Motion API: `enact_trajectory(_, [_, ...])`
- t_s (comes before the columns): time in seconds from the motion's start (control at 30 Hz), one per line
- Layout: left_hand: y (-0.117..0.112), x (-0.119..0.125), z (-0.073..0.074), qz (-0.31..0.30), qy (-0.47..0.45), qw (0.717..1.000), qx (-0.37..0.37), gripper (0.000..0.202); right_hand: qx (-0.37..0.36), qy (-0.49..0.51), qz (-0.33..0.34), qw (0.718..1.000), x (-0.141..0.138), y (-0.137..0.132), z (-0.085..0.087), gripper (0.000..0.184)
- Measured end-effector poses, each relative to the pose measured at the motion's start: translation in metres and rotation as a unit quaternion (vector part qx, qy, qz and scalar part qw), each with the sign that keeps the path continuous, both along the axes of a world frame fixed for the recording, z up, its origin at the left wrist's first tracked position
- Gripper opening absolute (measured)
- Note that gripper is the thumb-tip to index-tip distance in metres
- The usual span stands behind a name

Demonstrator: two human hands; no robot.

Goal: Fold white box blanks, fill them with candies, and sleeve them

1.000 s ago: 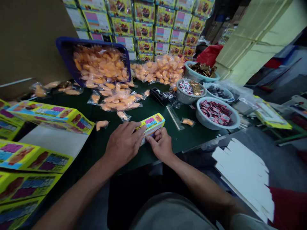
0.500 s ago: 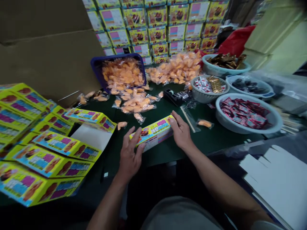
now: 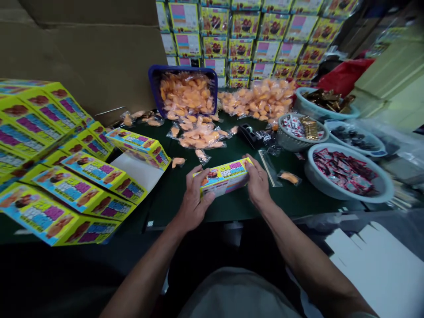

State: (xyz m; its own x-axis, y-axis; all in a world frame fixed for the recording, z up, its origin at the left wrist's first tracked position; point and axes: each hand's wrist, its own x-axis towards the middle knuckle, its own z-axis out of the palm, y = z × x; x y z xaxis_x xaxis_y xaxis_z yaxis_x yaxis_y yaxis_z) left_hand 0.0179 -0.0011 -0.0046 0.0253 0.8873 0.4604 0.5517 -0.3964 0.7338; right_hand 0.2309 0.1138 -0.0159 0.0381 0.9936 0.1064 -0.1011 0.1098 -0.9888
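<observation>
Showing a yellow printed carton (image 3: 225,177) gripped at its two ends, fingers curled around it, by the left hand (image 3: 195,196) and the right hand (image 3: 257,182), over a dark green worktable (image 3: 232,207). Orange pieces in clear bags (image 3: 198,139) are seen spilled beyond it from a blue plastic crate (image 3: 153,84), beside a tape dispenser (image 3: 247,134).

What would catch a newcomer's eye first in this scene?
The wall of stacked yellow cartons at the back stands out, with a blue basket spilling orange packets onto the green table in front of it. Nearest the camera, the left hand and right hand hold a bright yellow box.
</observation>
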Motion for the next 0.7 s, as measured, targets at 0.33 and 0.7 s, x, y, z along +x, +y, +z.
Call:
enact_trajectory(0.33, [-0.010,-0.006,-0.002,0.024,-0.089,0.995,-0.041,0.114,0.021,-0.060,0.069,0.996,0.020,-0.002,0.010,0.063])
enact_trajectory(0.7, [-0.084,-0.010,-0.010,-0.122,0.268,0.952,-0.078,0.096,0.147,-0.315,0.164,0.923,0.123,-0.088,-0.017,0.051])
